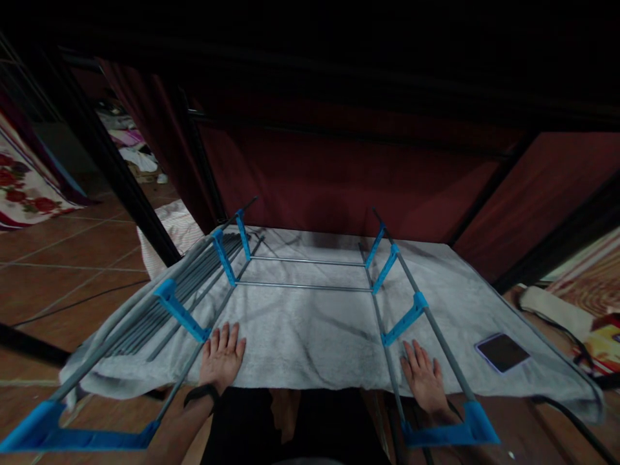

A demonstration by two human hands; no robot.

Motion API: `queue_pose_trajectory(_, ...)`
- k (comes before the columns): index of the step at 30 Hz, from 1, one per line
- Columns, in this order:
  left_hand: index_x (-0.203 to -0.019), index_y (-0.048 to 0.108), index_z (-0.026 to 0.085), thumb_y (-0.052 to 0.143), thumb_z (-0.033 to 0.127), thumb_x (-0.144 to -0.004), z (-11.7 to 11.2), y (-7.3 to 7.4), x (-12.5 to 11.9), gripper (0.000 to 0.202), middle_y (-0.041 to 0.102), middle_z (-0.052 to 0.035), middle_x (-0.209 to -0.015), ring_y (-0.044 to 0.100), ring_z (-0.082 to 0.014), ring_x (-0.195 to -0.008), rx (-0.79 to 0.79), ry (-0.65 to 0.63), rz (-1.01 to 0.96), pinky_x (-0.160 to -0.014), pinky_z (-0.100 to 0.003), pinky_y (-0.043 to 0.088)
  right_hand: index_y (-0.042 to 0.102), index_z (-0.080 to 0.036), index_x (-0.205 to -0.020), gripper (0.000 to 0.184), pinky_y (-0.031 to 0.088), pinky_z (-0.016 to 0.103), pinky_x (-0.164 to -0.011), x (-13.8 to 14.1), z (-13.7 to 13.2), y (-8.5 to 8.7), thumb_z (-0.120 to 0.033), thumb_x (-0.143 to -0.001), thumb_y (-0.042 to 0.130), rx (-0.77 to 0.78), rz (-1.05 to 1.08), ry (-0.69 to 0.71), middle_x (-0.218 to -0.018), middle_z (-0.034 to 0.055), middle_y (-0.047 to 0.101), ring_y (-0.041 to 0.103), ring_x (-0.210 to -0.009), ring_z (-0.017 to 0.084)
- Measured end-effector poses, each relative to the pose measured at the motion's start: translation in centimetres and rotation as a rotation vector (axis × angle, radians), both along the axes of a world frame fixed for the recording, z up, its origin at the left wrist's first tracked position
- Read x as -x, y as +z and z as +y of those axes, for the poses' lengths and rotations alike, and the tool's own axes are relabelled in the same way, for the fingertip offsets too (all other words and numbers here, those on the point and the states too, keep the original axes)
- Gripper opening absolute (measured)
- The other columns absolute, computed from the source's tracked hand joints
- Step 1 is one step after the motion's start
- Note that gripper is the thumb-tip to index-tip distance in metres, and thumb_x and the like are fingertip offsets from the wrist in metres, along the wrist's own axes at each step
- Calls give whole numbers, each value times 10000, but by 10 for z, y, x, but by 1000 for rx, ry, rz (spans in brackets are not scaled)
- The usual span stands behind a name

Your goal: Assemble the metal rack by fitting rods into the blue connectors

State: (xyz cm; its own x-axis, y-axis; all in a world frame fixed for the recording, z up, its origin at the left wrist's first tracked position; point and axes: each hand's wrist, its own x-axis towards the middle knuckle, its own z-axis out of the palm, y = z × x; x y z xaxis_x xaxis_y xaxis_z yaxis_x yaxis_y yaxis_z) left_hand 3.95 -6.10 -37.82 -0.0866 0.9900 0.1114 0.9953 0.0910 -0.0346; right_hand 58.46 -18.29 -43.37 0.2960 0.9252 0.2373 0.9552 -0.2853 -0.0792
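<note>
My left hand (223,355) lies flat on the grey cloth (310,336), fingers spread, just inside the left side of a partly joined rack. My right hand (424,380) rests open between the two long rods of the rack's right side. Neither hand holds anything. Each side has grey rods joined by blue plastic connectors, such as the left connector (183,314) and the right connector (405,320). Two crossbars, the nearer crossbar (304,286) among them, link the sides at the far end. The near blue connectors overhang the cloth's front edge.
Several loose grey rods (159,316) lie along the left of the cloth. A phone (502,352) with a dark screen sits on the right. Behind stands a dark red panel (349,181) in a black frame. Tiled floor (72,258) shows at left.
</note>
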Motion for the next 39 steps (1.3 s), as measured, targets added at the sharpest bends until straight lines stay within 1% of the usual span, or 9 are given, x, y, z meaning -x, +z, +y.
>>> queue_pose_trajectory(4, -1513, 392, 126, 298, 376, -971, -2, 4, -1, 604, 351, -152, -1575, 265, -348, -1470, 0, -6, 13, -1165, -493, 215, 439, -209, -1493, 634, 296, 567, -1144, -2, 0, -5, -459, -962, 199, -4, -38, 19, -1589, 83, 338, 337, -1450, 304)
queue_pose_trajectory(8, -1506, 404, 124, 313, 367, -967, -3, 7, -2, 599, 370, -156, -1564, 274, -346, -1468, -7, 4, 22, -1167, -492, 209, 421, -236, -1502, 646, 328, 602, -1115, -9, -1, -18, -501, -961, 189, -13, -50, 25, -1579, 76, 360, 370, -1430, 315)
queue_pose_trajectory(11, -1493, 429, 120, 325, 364, -961, -4, 7, -3, 594, 401, -162, -1545, 291, -348, -1460, -39, -8, 18, -1165, -497, 218, 443, -226, -1490, 655, 338, 606, -1107, -15, 0, -27, -520, -955, 207, -44, -63, 46, -1576, 89, 363, 380, -1421, 332)
queue_pose_trajectory(14, -1471, 462, 117, 331, 357, -952, -4, 5, -3, 587, 431, -166, -1525, 296, -350, -1457, -70, -19, -1, -1159, -516, 229, 471, -205, -1473, 655, 335, 597, -1110, -17, 0, -29, -508, -958, 204, -57, -85, 70, -1583, 101, 347, 370, -1425, 340)
queue_pose_trajectory(19, -1481, 439, 110, 335, 353, -949, -4, 4, -3, 594, 401, -175, -1543, 244, -347, -1480, -69, -14, -37, -1157, -523, 226, 450, -207, -1487, 647, 295, 611, -1122, -14, -1, -24, -491, -962, 202, -55, -94, 63, -1577, 108, 357, 376, -1419, 336)
queue_pose_trajectory(28, -1481, 444, 121, 291, 388, -957, -2, -3, -1, 608, 417, -166, -1535, 280, -345, -1464, -97, -18, -67, -1157, -535, 228, 434, -199, -1495, 650, 254, 614, -1132, -14, -6, -15, -486, -958, 205, -21, -52, 65, -1568, 124, 369, 384, -1412, 340)
queue_pose_trajectory(35, -1465, 472, 122, 295, 374, -970, -5, -1, -2, 583, 447, -163, -1515, 324, -344, -1442, -145, -28, 2, -1153, -514, 249, 555, -210, -1394, 606, 184, 639, -1152, -20, -8, -21, -454, -933, 245, -49, 42, 123, -1550, 113, 404, 355, -1431, 345)
queue_pose_trajectory(37, -1462, 472, 113, 318, 364, -964, -6, 1, -2, 579, 451, -174, -1509, 318, -348, -1444, -148, -40, -23, -1153, -520, 245, 580, -221, -1365, 613, 207, 645, -1146, -21, -4, -11, -501, -912, 277, -28, 151, 101, -1523, 113, 445, 394, -1408, 345)
queue_pose_trajectory(39, -1458, 473, 98, 330, 353, -958, -6, 3, -2, 579, 451, -188, -1504, 307, -361, -1447, -151, -60, -36, -1150, -531, 244, 628, -228, -1305, 626, 292, 603, -1135, -25, 1, 9, -562, -877, 316, 10, 329, 83, -1462, 118, 520, 481, -1346, 332)
